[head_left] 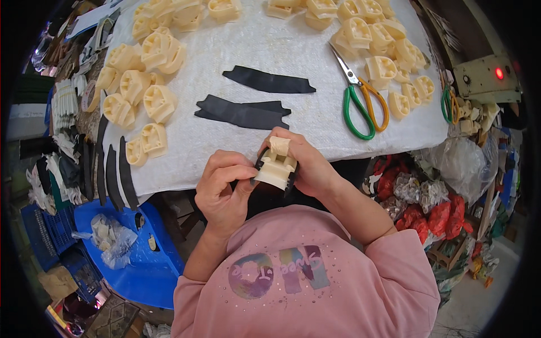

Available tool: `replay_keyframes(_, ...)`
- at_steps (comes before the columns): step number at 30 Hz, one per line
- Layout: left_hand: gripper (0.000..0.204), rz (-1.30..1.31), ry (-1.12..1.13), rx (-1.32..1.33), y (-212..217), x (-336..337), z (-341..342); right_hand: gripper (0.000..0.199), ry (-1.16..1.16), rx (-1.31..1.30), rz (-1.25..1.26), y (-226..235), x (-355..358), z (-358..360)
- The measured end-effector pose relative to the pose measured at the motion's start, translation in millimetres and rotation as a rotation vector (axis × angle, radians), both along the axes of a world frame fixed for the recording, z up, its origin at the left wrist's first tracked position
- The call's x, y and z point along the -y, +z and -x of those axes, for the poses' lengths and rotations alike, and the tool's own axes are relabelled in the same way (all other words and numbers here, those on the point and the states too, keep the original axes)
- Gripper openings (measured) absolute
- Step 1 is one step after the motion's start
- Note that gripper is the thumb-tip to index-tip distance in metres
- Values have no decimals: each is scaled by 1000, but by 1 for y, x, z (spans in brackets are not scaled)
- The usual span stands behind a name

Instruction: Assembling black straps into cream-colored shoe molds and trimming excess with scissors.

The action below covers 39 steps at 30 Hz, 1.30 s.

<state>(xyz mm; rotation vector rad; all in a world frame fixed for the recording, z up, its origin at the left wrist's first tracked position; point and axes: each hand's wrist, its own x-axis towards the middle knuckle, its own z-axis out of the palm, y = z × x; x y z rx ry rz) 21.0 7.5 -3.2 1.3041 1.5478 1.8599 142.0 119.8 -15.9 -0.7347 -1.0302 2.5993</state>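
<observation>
My right hand (307,163) is wrapped round a cream plastic piece (276,167) that looks like a hollow shoe heel, held just off the table's near edge. A thin black strip (290,181) curves along the heel's sides. On the heel's left side my left hand (224,183) has thumb and fingers pinched at the strip's edge. Just beyond the hands, two overlapping black strips (242,112) with notched ends lie flat on the table. Farther back lies another black strip (269,80). The heel's underside and part of the strip are hidden by my fingers.
A white-covered table (208,53) carries many cream heels in left (135,84) and right (380,42) groups. Scissors (360,104) with green and orange handles lie at right. Long black strips (125,172) hang over the left edge. A blue plastic chair (127,270) stands below, holding a clear bag.
</observation>
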Motion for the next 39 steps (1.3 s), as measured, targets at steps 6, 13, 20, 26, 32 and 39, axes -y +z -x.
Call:
replay_keyframes(6, 16, -37, 59, -362, 6, -5, -2, 27, 42, -62, 26, -3, -1, -1)
replay_keyframes(13, 25, -114, -99, -258, 0, -7, -6, 25, 99, -223, 260, -4, 1, -3)
replay_keyframes(20, 25, -134, 34, -400, 7, -1, 6, 49, 48, -70, -357, 5, -11, -20)
replay_keyframes(26, 27, -146, 25, -423, 9, -1, 4, 34, 149, -200, -403, 13, -14, -30)
replay_keyframes(32, 26, -118, -7, -489, 7, 1, 6, 25, 110, -245, -351, 13, -11, -26)
replay_keyframes(39, 24, -103, -13, -596, 8, -1, 7, 26, 142, -132, -488, 9, -15, -22)
